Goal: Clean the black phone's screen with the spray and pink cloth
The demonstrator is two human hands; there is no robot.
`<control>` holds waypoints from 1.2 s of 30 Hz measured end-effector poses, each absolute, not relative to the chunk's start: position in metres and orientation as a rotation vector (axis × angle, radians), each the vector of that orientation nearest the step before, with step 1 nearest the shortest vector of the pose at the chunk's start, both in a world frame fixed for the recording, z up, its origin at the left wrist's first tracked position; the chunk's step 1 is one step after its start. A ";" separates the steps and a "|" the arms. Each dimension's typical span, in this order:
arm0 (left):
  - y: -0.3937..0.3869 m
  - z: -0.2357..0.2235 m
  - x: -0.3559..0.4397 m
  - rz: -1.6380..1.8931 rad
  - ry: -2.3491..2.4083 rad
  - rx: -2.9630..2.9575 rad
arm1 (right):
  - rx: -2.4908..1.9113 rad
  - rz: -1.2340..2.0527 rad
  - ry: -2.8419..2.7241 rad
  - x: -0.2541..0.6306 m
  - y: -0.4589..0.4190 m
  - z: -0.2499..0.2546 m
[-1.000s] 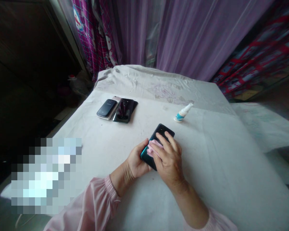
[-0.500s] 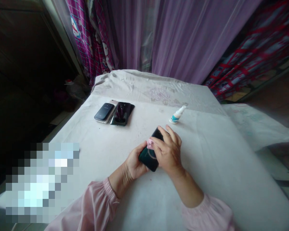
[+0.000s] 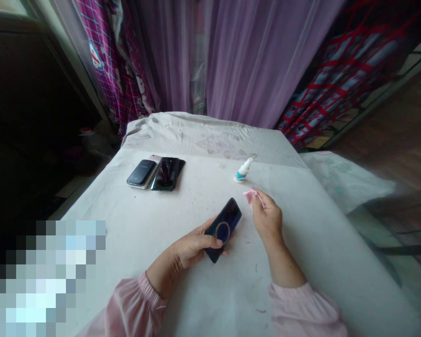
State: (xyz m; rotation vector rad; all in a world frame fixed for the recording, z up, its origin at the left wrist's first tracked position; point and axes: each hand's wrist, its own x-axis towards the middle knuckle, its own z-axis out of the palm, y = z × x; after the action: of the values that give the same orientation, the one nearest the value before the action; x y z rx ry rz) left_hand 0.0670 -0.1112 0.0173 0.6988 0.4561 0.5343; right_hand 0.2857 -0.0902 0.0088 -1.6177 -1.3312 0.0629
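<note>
A dark smartphone [image 3: 231, 216] with a ring outline on its face is tilted above the table. My left hand [image 3: 192, 245] is closed around its lower left side, thumb lying across the face near the ring. To the right of the phone, and apart from it, my right hand [image 3: 269, 217] pinches a small pink cloth [image 3: 250, 195] between thumb and fingers. Just beyond the cloth stands a small white spray bottle [image 3: 242, 171] with a blue label.
Several phones lie at the left back: a dark blue one [image 3: 141, 173] on a pale one, and a glossy black one [image 3: 167, 173] overlapping another. The white tablecloth [image 3: 210, 304] covers the table. Purple curtains [image 3: 252, 61] hang behind. A pixelated patch covers the lower left.
My right hand has lifted off the phone and moved right with the pink cloth. My left thumb now lies across the phone's face. The whole view has shifted slightly.
</note>
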 end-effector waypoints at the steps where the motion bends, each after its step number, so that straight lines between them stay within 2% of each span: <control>1: -0.112 0.020 0.066 0.521 0.465 0.771 | -1.620 0.096 -1.300 0.286 -0.093 0.007; 7: -0.117 0.035 0.063 0.490 0.656 1.186 | -1.446 0.036 -1.396 0.275 -0.105 0.006; 12: -0.124 0.042 0.068 0.647 0.817 1.466 | -1.301 -0.074 -1.549 0.263 -0.105 0.009; 16: -0.128 0.034 0.071 0.728 0.969 1.639 | -1.308 -0.010 -1.537 0.256 -0.109 0.011; 18: -0.129 0.028 0.071 0.812 0.963 1.747 | -1.299 0.106 -1.450 0.252 -0.114 0.014; 21: -0.129 0.022 0.072 0.814 1.072 2.035 | -1.291 0.465 -1.128 0.251 -0.119 0.018; 26: -0.131 0.026 0.075 0.245 1.385 2.519 | -1.088 1.041 -0.733 0.267 -0.114 0.015; 29: -0.136 0.023 0.079 0.154 1.349 2.592 | -1.020 1.195 -0.719 0.274 -0.110 0.010; 36: -0.146 0.022 0.087 0.237 1.151 2.433 | -1.190 0.850 -0.692 0.274 -0.105 0.010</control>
State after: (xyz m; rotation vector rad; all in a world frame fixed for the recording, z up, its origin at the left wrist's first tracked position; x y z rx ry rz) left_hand 0.0870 -0.1457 0.0217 2.4334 1.1511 0.2365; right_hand 0.2737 -0.1051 0.0100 -1.1900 -0.6922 0.8505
